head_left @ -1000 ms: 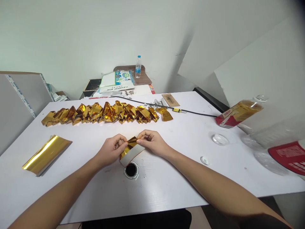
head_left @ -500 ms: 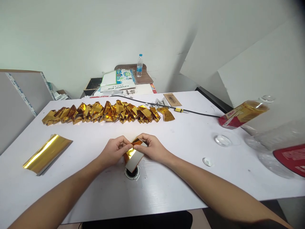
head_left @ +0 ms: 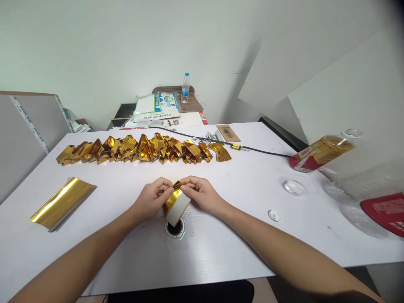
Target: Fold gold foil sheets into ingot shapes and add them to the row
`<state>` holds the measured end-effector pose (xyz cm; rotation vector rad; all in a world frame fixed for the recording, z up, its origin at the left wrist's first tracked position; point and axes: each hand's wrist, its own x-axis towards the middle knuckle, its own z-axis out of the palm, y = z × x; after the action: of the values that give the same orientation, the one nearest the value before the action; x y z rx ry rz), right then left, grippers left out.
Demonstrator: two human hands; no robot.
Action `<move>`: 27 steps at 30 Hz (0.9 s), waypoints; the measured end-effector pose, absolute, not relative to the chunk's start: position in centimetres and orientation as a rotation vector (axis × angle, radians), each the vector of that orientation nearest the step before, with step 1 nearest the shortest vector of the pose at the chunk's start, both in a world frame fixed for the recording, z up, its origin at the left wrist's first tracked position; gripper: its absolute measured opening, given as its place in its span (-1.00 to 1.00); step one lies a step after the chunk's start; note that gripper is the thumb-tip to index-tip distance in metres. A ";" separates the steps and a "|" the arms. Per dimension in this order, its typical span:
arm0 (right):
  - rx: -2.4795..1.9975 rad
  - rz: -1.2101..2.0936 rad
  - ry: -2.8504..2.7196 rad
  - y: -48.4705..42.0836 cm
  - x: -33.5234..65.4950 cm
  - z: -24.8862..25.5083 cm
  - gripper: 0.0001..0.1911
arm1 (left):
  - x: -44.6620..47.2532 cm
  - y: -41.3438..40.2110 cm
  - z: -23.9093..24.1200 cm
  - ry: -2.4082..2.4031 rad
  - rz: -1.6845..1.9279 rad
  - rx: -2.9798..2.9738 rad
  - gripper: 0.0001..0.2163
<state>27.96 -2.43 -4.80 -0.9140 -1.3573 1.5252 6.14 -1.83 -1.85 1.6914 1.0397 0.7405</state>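
Both of my hands meet at the middle of the white table (head_left: 221,252), pinching one partly folded gold foil paper (head_left: 175,205) whose white back faces me. My left hand (head_left: 152,199) grips its left edge with closed fingers. My right hand (head_left: 201,194) pinches its top right corner. The paper hangs just above a round cable hole (head_left: 174,227) in the table. A long row of folded gold foil pieces (head_left: 142,149) lies beyond my hands. A stack of flat gold foil sheets (head_left: 62,203) rests at the left.
A black cable (head_left: 221,141) runs across the far side. Clear plastic bottles (head_left: 320,152) with red labels lie at the right, with two clear caps (head_left: 293,187) nearby. A water bottle (head_left: 185,88) and papers sit on a stand behind. A grey board (head_left: 25,122) leans at left.
The fold has tightened: the paper's top has been drawn in between my fingertips and more of its white back shows. Both hands stayed in place over the hole.
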 end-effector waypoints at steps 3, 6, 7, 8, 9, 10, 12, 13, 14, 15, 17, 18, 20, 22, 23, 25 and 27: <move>-0.890 1.463 -1.420 -2.6 28.1 -4.8 -0.46 | 6.1 -1.9 -2.0 0.976 0.770 1.533 -0.62; -0.848 1.296 -1.585 -2.9 28.3 -4.3 -0.58 | 5.9 -1.8 -2.1 0.947 0.745 1.428 -0.55; -0.840 1.237 -1.643 -3.0 28.4 -4.1 -0.63 | 5.8 -1.7 -2.1 0.937 0.723 1.401 -0.51; -0.835 1.176 -1.699 -3.0 28.5 -3.9 -0.66 | 5.7 -1.5 -2.1 0.925 0.694 1.377 -0.48; -0.833 1.123 -1.750 -3.1 28.6 -3.7 -0.69 | 5.6 -1.3 -2.1 0.912 0.661 1.358 -0.45; -0.829 1.078 -1.794 -3.2 28.6 -3.6 -0.71 | 5.5 -1.2 -2.1 0.902 0.627 1.347 -0.43; -0.816 1.001 -1.867 -3.2 28.8 -3.4 -0.71 | 5.3 -0.9 -2.1 0.899 0.572 1.342 -0.44; -0.807 0.972 -1.891 -3.2 28.8 -3.3 -0.71 | 5.2 -0.8 -2.2 0.905 0.557 1.343 -0.44; -0.799 0.950 -1.907 -3.2 28.9 -3.3 -0.71 | 5.1 -0.7 -2.2 0.913 0.550 1.342 -0.45; -0.793 0.936 -1.920 -3.2 28.9 -3.4 -0.71 | 5.1 -0.7 -2.2 0.922 0.549 1.339 -0.45; -0.794 0.927 -1.931 -3.2 28.9 -3.5 -0.71 | 5.1 -0.7 -2.2 0.931 0.552 1.338 -0.46; -0.795 0.932 -1.931 -3.2 28.9 -3.5 -0.72 | 5.1 -0.7 -2.1 0.931 0.552 1.341 -0.47; -0.790 0.932 -1.925 -3.1 29.0 -3.6 -0.72 | 5.2 -0.7 -2.0 0.933 0.545 1.346 -0.47; -0.769 0.896 -1.935 -3.0 29.0 -3.7 -0.72 | 5.2 -0.7 -1.7 0.938 0.519 1.349 -0.48; -0.758 0.874 -1.946 -2.9 29.0 -3.8 -0.72 | 5.2 -0.7 -1.7 0.941 0.503 1.348 -0.48; -0.759 0.852 -1.964 -2.9 29.0 -3.8 -0.71 | 5.2 -0.7 -1.5 0.943 0.482 1.334 -0.48; -0.784 0.874 -1.959 -3.0 29.1 -3.9 -0.70 | 5.3 -0.7 -1.6 0.948 0.485 1.317 -0.47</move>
<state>29.06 -2.95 -3.90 -0.7837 -1.9592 0.8737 5.29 -0.74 -1.57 1.3170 0.9479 0.4853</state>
